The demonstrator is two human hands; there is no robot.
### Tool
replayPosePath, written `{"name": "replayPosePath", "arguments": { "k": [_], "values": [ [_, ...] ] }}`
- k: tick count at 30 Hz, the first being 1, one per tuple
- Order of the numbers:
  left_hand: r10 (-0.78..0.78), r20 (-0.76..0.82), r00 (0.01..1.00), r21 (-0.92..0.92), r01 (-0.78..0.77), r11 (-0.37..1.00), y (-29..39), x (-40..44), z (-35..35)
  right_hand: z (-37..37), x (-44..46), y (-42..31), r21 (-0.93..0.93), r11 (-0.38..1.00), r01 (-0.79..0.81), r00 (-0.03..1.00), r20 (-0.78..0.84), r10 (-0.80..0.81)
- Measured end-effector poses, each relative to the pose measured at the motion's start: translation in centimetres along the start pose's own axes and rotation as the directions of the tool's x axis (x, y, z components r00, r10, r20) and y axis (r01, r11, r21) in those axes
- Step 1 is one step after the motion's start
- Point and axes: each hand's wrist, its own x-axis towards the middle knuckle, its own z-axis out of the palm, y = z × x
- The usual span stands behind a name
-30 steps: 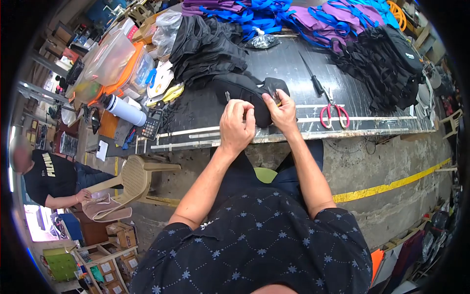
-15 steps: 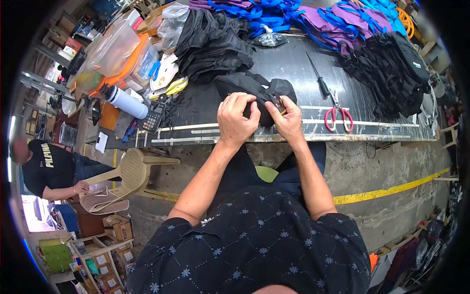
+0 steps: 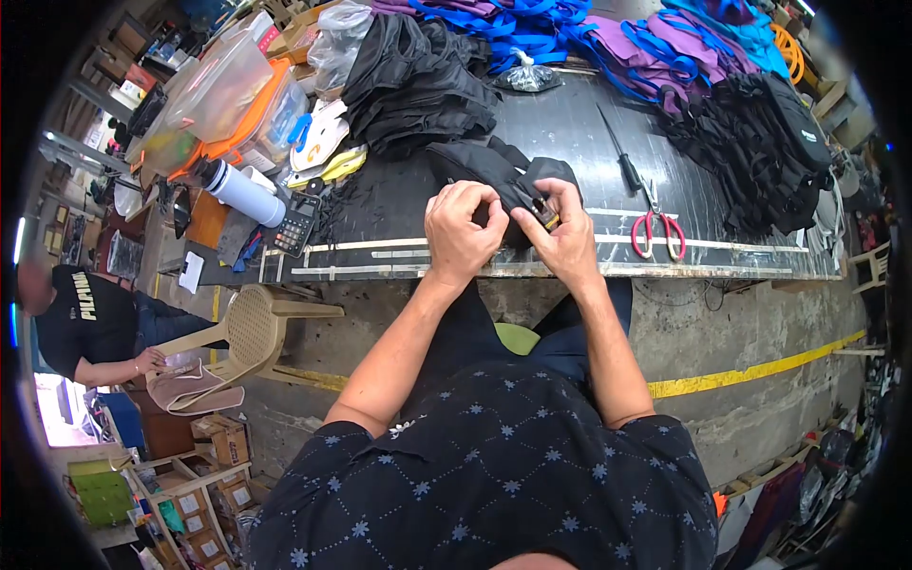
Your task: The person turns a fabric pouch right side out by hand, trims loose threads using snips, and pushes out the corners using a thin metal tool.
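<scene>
A black fabric bag (image 3: 484, 166) lies bunched at the table's front edge, in front of my body. My left hand (image 3: 460, 228) is closed in a pinch at the bag's near left side, thumb against fingertips. My right hand (image 3: 568, 234) grips a small yellow-and-black tool (image 3: 545, 214) between thumb and fingers, by the bag's right side. The tool's exact kind is too small to make out. My fingers hide part of the bag's near side. Red-handled scissors (image 3: 655, 228) lie to the right of my right hand.
A pointed tool with a black handle (image 3: 629, 173) lies beyond the scissors. Black bags (image 3: 413, 85) are piled behind, more (image 3: 760, 142) at right. A bottle (image 3: 245, 193) and calculator (image 3: 297, 226) are at left. A person (image 3: 90, 318) stands by a plastic chair (image 3: 256, 323).
My right hand has opened slightly away from the bag and turned, so the yellow-and-black tool shows more. My left hand stays nearly in place. The bag has shifted a little.
</scene>
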Motion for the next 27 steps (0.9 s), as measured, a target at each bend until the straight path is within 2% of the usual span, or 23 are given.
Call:
{"name": "replayPosePath", "arguments": {
  "k": [1, 5, 9, 12, 19, 25, 27],
  "values": [
    [-0.017, -0.005, 1.000, -0.013, 0.017, 1.000, -0.1, 0.0, -0.1, -0.6, -0.1, -0.7, -0.110, 0.994, -0.020, 0.999, 0.045, 0.025],
    [-0.094, 0.004, 0.996, -0.074, 0.094, 0.993, -0.4, -0.2, -0.6, -1.6, 0.2, -2.1, -0.273, 0.913, 0.303, 0.952, 0.045, -0.303],
    [-0.093, -0.010, 0.996, -0.086, 0.092, 0.992, -0.5, -0.4, -0.6, -1.9, 0.2, -3.4, -0.389, 0.849, 0.357, 0.934, 0.151, -0.323],
    [-0.095, -0.019, 0.995, -0.085, 0.093, 0.992, -0.4, -0.4, -0.7, -1.4, 0.3, -3.6, -0.393, 0.823, 0.411, 0.912, 0.178, -0.370],
    [-0.060, -0.041, 0.997, -0.066, 0.058, 0.996, -0.5, -0.4, -0.8, -0.7, 0.9, -4.8, -0.425, 0.817, 0.390, 0.916, 0.272, -0.296],
    [-0.065, -0.041, 0.997, -0.060, 0.063, 0.996, -0.1, -0.3, -0.8, -0.1, 1.1, -4.4, -0.476, 0.798, 0.369, 0.924, 0.277, -0.262],
    [-0.073, -0.013, 0.997, -0.066, 0.071, 0.995, -0.5, -0.5, -0.6, 0.1, 1.2, -4.4, -0.471, 0.810, 0.350, 0.934, 0.235, -0.267]
  ]
}}
